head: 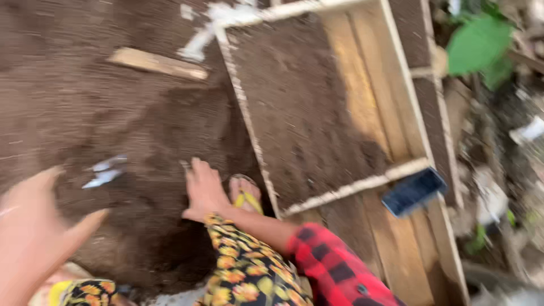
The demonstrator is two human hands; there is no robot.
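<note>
Right hand [204, 190]: lay flat on the soil heap [141, 141], fingers together and extended, palm down, as if pressing or smoothing the loose earth; it gripped nothing.
Left hand [34, 232]: raised close to the camera at lower left, open with thumb apart, holding nothing; heavily blurred, so finger positions were only probably spread.
Soil heap: dark brown, loose, spread over the ground left of the frame, under and around the right hand.
Wooden frame [317, 107]: pale-edged rectangular mould, lying just right of the hand, filled level with soil.
Planks [391, 243]: beneath the frame, serving as its base.
Foot [245, 192]: in a yellow sandal, beside the right hand, bracing the crouch.
Wood scrap [158, 63]: lying on soil, well apart.
Dark blue object [413, 191]: at the frame's corner; kind unclear.
</note>
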